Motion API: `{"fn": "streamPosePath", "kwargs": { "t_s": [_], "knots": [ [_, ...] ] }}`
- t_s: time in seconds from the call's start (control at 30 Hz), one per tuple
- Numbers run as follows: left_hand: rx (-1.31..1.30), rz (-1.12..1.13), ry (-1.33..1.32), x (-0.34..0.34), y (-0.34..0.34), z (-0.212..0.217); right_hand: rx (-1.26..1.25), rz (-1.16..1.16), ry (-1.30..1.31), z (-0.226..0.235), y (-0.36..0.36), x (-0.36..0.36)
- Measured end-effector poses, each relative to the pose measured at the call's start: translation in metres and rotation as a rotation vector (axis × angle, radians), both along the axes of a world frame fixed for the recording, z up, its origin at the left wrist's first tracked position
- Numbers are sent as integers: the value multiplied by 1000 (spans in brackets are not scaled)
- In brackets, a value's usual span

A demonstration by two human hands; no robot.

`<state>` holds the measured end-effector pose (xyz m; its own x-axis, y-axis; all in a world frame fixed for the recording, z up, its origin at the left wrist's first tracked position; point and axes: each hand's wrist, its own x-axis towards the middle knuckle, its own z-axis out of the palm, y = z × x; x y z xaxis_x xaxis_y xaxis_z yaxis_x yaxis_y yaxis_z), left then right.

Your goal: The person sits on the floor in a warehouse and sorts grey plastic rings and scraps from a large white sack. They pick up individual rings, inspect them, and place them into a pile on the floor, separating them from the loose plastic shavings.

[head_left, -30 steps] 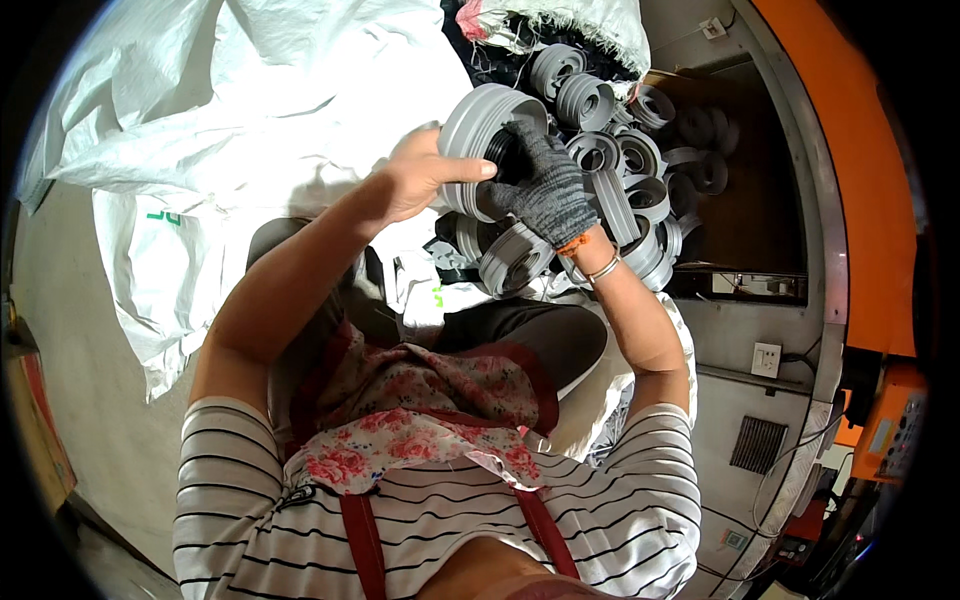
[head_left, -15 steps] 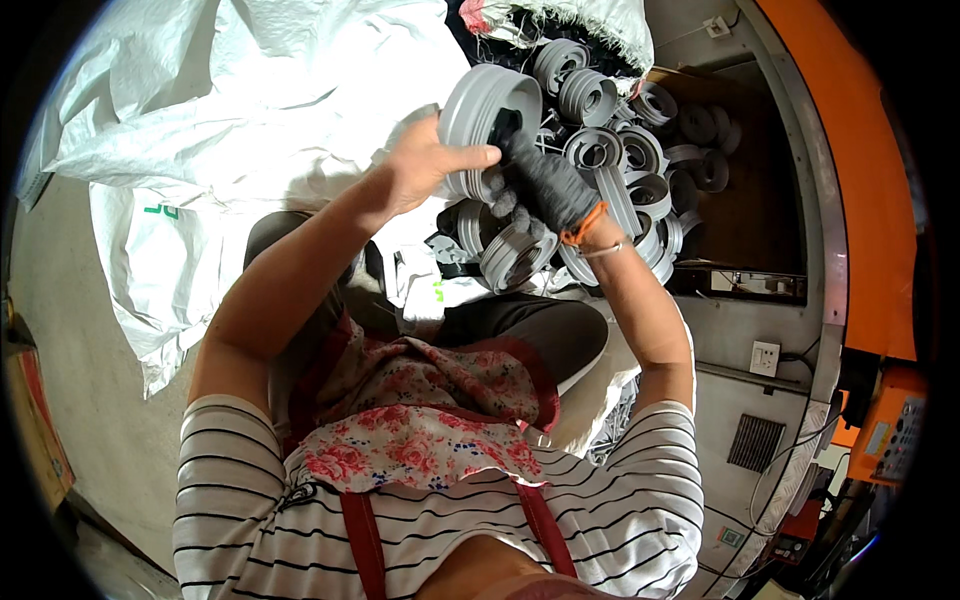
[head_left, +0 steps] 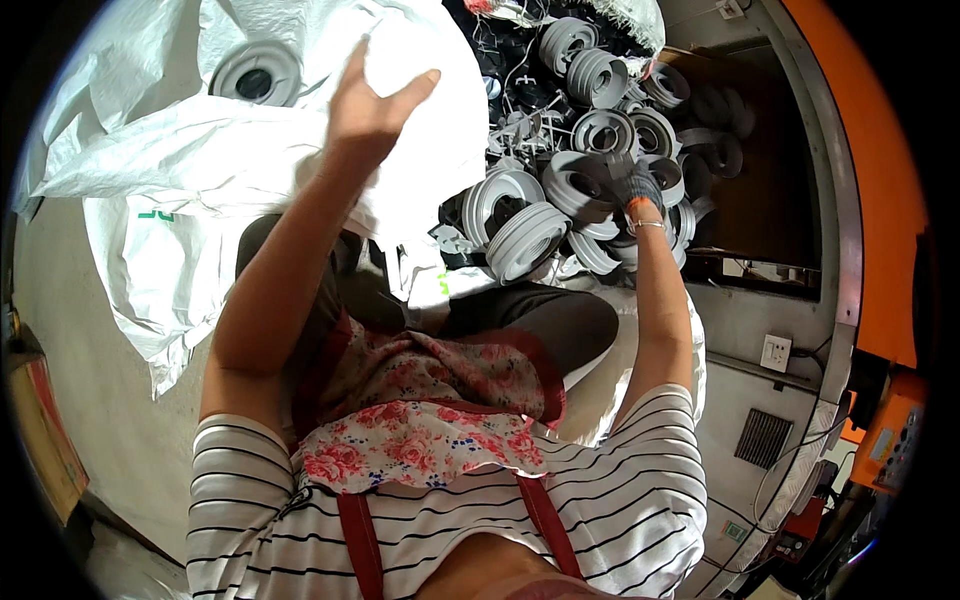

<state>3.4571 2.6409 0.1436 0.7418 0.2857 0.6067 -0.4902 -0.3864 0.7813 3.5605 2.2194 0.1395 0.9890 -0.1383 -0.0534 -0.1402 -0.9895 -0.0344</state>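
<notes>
My bare left hand (head_left: 368, 112) is over the white woven sack, thumb and fingers spread, holding nothing. A grey ribbed plastic ring with a dark centre (head_left: 282, 78) is on the sack, up and to the left of that hand. On the right, my right hand (head_left: 636, 182) wears a dark grey glove, its fingers closed over the edge of another grey ribbed plastic ring (head_left: 572, 192). That ring is among several similar rings, including a tilted one (head_left: 527, 243) close to my knee. The glove hides part of its grip.
The bright white sack (head_left: 250, 145) spreads over the left side. Thin grey plastic scraps (head_left: 530, 130) and black pieces lie beside the ring pile. A dark recess (head_left: 765, 200) in a grey machine panel holds more rings. An orange machine frame (head_left: 870, 150) borders the right side.
The ring with the dark centre has left my hands and is on the sack. My left hand has moved up and left and opened; my gloved right hand has moved right to another ring.
</notes>
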Motion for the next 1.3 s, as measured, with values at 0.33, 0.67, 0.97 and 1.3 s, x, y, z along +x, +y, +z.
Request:
{"fn": "streamPosePath", "kwargs": {
  "t_s": [0.33,0.67,0.97,1.3],
  "knots": [
    [-1299,-723,765,-2,-35,17,569,1140,-180,66,186,-68],
    [-346,-512,156,11,-13,-12,-20,449,181,-164,137,146],
    [-870,-342,684,2,-6,24,846,396,-224,-28,213,33],
    [-1120,-956,534,-14,-20,22,457,818,-175,78,224,-67]
  ]
}}
